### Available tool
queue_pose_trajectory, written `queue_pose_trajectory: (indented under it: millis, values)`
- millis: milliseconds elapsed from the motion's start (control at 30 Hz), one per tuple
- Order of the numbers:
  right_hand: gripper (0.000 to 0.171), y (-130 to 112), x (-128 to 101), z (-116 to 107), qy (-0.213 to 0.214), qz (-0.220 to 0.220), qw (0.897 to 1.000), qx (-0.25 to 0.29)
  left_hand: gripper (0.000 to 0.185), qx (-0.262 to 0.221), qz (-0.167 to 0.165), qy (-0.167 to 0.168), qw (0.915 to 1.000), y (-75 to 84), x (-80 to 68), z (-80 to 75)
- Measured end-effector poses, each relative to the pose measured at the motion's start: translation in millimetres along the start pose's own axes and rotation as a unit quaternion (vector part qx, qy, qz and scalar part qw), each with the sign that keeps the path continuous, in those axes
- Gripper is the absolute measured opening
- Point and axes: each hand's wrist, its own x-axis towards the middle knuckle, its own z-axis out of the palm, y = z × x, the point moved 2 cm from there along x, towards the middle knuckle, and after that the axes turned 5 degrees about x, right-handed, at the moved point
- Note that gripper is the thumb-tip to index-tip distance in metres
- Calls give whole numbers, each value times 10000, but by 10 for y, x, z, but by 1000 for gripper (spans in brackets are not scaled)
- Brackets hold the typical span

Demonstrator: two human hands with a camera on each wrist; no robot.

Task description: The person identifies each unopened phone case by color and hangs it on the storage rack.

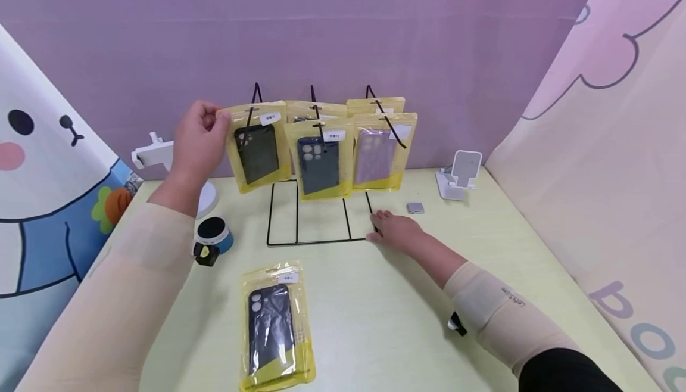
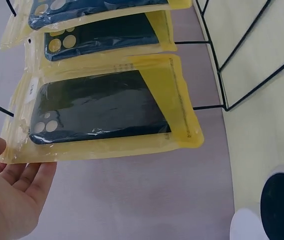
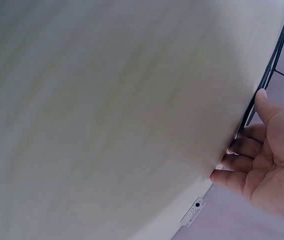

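Note:
My left hand [image 1: 199,142] pinches the upper side edge of a yellow-edged bag holding a dark phone case [image 1: 257,154]. That bag hangs on the left hook of a black wire display rack [image 1: 297,213]. In the left wrist view the bagged case [image 2: 102,107] spreads out beside the left hand [image 2: 17,195], thumb over its edge and fingers behind. Down at the rack's front right base corner, my right hand [image 1: 396,231] holds the wire, with fingertips at the tabletop. The right wrist view has the right hand [image 3: 266,155] with thumb and fingers around the wire base.
Bagged blue [image 1: 318,165] and purple [image 1: 373,156] cases hang on the other hooks, more bags behind. Another bagged black case [image 1: 271,326] lies at the front. A round speaker [image 1: 213,234], a white stand [image 1: 161,154], a small grey block [image 1: 415,208] and a phone holder [image 1: 465,168] stand around.

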Motion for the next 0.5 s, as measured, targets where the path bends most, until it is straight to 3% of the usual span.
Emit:
queue_pose_trajectory:
  millis: [200,500]
  values:
    - [68,-5,-8,-11,-25,31,10000,28,46,-151,103,-82,9998,-2,-81,-61]
    - [69,-18,-10,-19,-52,27,10000,30,44,-157,415,178,9989,-85,-389,-367]
